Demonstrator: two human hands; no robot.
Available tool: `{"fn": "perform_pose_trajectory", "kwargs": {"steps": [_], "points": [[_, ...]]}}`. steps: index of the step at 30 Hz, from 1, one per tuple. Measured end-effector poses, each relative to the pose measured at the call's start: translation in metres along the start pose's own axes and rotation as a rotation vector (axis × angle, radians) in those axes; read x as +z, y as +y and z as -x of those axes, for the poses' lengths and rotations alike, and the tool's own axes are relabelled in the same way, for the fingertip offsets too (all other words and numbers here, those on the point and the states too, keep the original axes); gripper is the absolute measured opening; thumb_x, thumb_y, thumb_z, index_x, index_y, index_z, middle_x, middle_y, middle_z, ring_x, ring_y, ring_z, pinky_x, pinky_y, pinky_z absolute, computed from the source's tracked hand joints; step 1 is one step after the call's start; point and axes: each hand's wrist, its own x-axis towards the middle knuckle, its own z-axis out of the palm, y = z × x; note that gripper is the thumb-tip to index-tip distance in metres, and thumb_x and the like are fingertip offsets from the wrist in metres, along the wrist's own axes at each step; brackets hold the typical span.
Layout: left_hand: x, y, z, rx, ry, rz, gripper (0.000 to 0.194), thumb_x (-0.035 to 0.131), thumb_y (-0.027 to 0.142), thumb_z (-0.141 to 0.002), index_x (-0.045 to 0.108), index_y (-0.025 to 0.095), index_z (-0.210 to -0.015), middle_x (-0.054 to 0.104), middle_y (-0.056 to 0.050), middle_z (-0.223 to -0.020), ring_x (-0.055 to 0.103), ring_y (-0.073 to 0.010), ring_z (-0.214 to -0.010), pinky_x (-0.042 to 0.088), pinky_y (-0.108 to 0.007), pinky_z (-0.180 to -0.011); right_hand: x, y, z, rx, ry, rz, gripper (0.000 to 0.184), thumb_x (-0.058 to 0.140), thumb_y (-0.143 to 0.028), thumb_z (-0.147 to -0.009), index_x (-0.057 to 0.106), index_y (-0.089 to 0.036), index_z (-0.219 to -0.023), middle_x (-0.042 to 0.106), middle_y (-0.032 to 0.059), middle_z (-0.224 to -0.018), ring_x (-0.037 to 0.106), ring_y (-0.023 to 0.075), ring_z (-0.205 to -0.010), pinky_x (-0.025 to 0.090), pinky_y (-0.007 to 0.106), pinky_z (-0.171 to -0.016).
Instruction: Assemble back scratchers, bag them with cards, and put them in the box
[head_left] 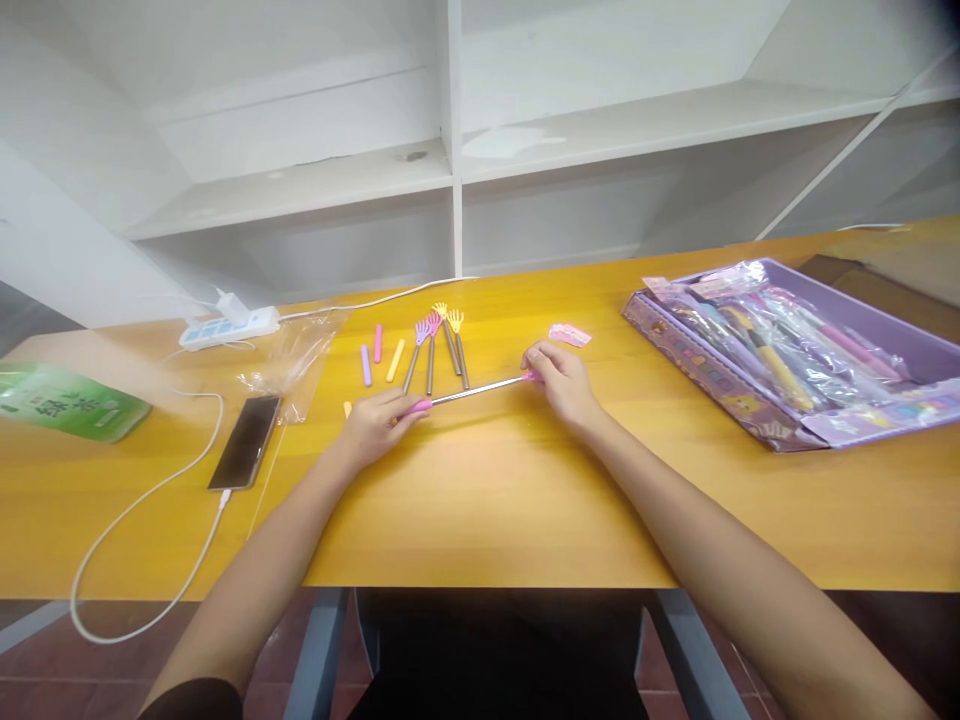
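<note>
My left hand (375, 428) is closed on the pink handle of a telescopic back scratcher (480, 389). Closed round its pink claw end, my right hand (562, 378) holds the other side, so the metal rod stretches between both hands above the table. Just beyond lie several back scratcher heads on short rods: a purple claw (422, 333), a pink claw (434, 322) and yellow claws (455, 321). Left of them rest loose handles: a purple handle (366, 365), a pink handle (378, 343) and a yellow handle (395, 361). Another yellow piece is partly hidden by my left hand.
On the right stands a purple box (795, 432) of wrapped back scratchers (780, 350). A pink card (570, 334) lies near my right hand. To the left are a charging phone (245, 443), a power strip (229, 328), clear plastic wrap (294, 365) and a green bottle (71, 402).
</note>
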Motion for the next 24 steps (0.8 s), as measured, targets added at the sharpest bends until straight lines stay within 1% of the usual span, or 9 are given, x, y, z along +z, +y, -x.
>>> {"fn": "perform_pose_trajectory", "kwargs": {"steps": [4,6,9,11,17,19,20,22,24], "points": [[-0.003,0.007,-0.002,-0.002,0.067,0.049,0.026,0.064,0.042,-0.105,0.079,0.021,-0.102,0.073,-0.004,-0.083,0.062,-0.0128,-0.068,0.048,-0.025,-0.066,0.001,-0.004,0.002,0.006,-0.023,-0.017,0.04,0.062,-0.056,-0.098,0.063,-0.022,-0.077,0.051,-0.0015,-0.065,0.044,0.0142,-0.057,0.033,0.026,-0.05],[-0.005,0.011,-0.003,-0.027,0.107,0.103,0.026,0.062,0.04,-0.105,0.078,0.021,-0.099,0.074,-0.004,-0.083,0.063,-0.0135,-0.068,0.048,-0.026,-0.066,0.002,-0.006,0.003,0.004,-0.039,-0.025,0.041,0.062,-0.058,-0.097,0.064,-0.022,-0.077,0.052,-0.0011,-0.066,0.045,0.0142,-0.057,0.032,0.026,-0.049],[-0.009,0.016,-0.002,-0.094,0.195,0.194,0.031,0.051,0.037,-0.108,0.076,0.02,-0.101,0.074,-0.006,-0.087,0.065,-0.0158,-0.074,0.05,-0.029,-0.07,0.006,-0.009,0.006,0.009,-0.065,-0.047,0.043,0.063,-0.06,-0.096,0.065,-0.022,-0.077,0.052,-0.0009,-0.067,0.045,0.0141,-0.057,0.033,0.026,-0.048],[-0.011,0.018,-0.002,-0.132,0.242,0.241,0.033,0.048,0.038,-0.108,0.075,0.019,-0.104,0.073,-0.006,-0.088,0.066,-0.0166,-0.075,0.051,-0.031,-0.072,0.009,-0.011,0.008,0.018,-0.081,-0.06,0.043,0.064,-0.061,-0.096,0.065,-0.022,-0.077,0.053,-0.0009,-0.068,0.045,0.0138,-0.056,0.033,0.026,-0.048],[-0.016,0.013,0.0,-0.187,0.295,0.3,0.038,0.046,0.046,-0.107,0.074,0.019,-0.103,0.07,-0.004,-0.085,0.065,-0.0173,-0.073,0.053,-0.033,-0.073,0.004,-0.013,0.007,0.033,-0.089,-0.05,0.04,0.064,-0.058,-0.097,0.066,-0.022,-0.078,0.054,-0.0001,-0.069,0.047,0.0141,-0.056,0.033,0.026,-0.047],[-0.012,0.018,0.001,-0.213,0.329,0.308,0.041,0.043,0.048,-0.107,0.072,0.02,-0.103,0.069,-0.006,-0.086,0.065,-0.0188,-0.075,0.054,-0.034,-0.073,0.009,-0.014,0.011,0.024,-0.1,-0.034,0.04,0.063,-0.057,-0.098,0.066,-0.022,-0.079,0.057,0.0001,-0.069,0.048,0.0145,-0.057,0.035,0.026,-0.049],[-0.008,0.023,0.001,-0.211,0.326,0.316,0.042,0.041,0.05,-0.106,0.071,0.02,-0.104,0.069,-0.006,-0.088,0.065,-0.0197,-0.077,0.054,-0.035,-0.073,0.016,-0.015,0.017,0.008,-0.144,-0.028,0.039,0.063,-0.057,-0.098,0.067,-0.022,-0.08,0.059,0.0002,-0.07,0.05,0.0148,-0.057,0.038,0.026,-0.05],[0.006,0.039,0.001,-0.177,0.229,0.332,0.041,0.041,0.052,-0.106,0.068,0.021,-0.104,0.068,-0.008,-0.093,0.064,-0.0211,-0.081,0.055,-0.035,-0.072,0.041,-0.017,0.037,-0.049,-0.331,-0.023,0.037,0.063,-0.054,-0.1,0.068,-0.023,-0.081,0.065,0.0007,-0.071,0.055,0.0158,-0.059,0.046,0.027,-0.055],[0.022,0.055,-0.001,-0.135,0.05,0.311,0.037,0.045,0.051,-0.105,0.065,0.022,-0.095,0.065,-0.008,-0.089,0.062,-0.0211,-0.081,0.053,-0.035,-0.074,0.072,-0.019,0.059,-0.103,-0.586,-0.013,0.037,0.061,-0.049,-0.102,0.066,-0.023,-0.077,0.069,0.0012,-0.071,0.059,0.0167,-0.06,0.049,0.028,-0.06]]}}
